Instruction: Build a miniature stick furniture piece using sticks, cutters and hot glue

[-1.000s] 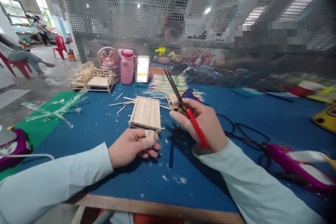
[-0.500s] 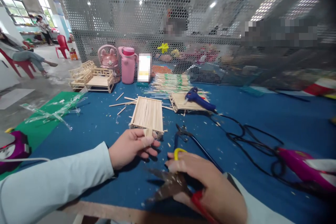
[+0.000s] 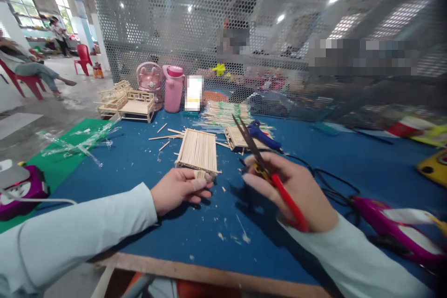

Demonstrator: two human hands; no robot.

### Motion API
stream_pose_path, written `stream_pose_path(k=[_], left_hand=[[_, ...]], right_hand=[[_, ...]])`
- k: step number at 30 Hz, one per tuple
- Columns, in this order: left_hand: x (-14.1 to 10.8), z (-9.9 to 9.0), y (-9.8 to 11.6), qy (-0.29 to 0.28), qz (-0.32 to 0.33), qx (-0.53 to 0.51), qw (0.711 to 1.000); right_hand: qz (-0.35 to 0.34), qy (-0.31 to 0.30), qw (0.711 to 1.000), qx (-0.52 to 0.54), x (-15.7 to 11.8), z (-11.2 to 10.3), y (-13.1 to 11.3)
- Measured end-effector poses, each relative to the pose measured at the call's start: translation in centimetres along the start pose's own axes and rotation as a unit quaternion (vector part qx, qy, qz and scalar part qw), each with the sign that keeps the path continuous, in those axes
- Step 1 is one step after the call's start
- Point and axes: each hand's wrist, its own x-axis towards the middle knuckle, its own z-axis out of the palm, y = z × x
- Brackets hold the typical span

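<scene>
Pinched between the thumb and fingers of my left hand is a small bundle of short wooden sticks. It is held just in front of a flat panel of wooden sticks on the blue table. My right hand grips a pair of scissors with red and yellow handles, raised over the table. Their dark blades point up and away, close together. Beyond the blades, a blue glue gun rests on a second stick frame. The pliers are mostly hidden around my right hand.
Bundled sticks lie at the back, by a perforated metal screen. A pink bottle and finished stick furniture stand at back left. Black cable and a purple power strip are at right, another purple strip at left.
My right hand has lifted the scissors up and away from the near edge, and their spread blades have come together. My left hand keeps its pinch on the sticks. The view has shifted slightly.
</scene>
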Motion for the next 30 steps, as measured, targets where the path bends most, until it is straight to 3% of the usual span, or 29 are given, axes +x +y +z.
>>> stream_pose_path(k=[4, 7, 9, 13, 25, 30], left_hand=[[-0.2, 0.1, 0.0, -0.023, 0.001, 0.015, 1.0], [-0.3, 0.2, -0.2, -0.05, 0.013, 0.042, 0.998], [-0.4, 0.3, -0.3, -0.062, 0.017, 0.052, 0.997], [-0.4, 0.5, -0.4, -0.065, 0.016, 0.059, 0.996], [-1.1, 1.4, -0.3, -0.057, 0.012, 0.086, 0.995], [-1.0, 1.5, -0.3, -0.071, 0.021, 0.094, 0.993]], right_hand=[[0.014, -0.028, 0.99, 0.139, 1.7, 3.1, -1.6], [0.018, -0.069, 0.984, 0.161, 0.9, 5.2, -1.6], [0.02, -0.059, 0.985, 0.163, 0.2, 5.9, -1.6], [0.025, -0.024, 0.981, 0.189, -0.4, 5.9, -1.8], [0.038, -0.031, 0.976, 0.213, -0.4, 5.5, -1.9], [0.067, -0.002, 0.973, 0.219, 0.0, 5.1, -2.0]])
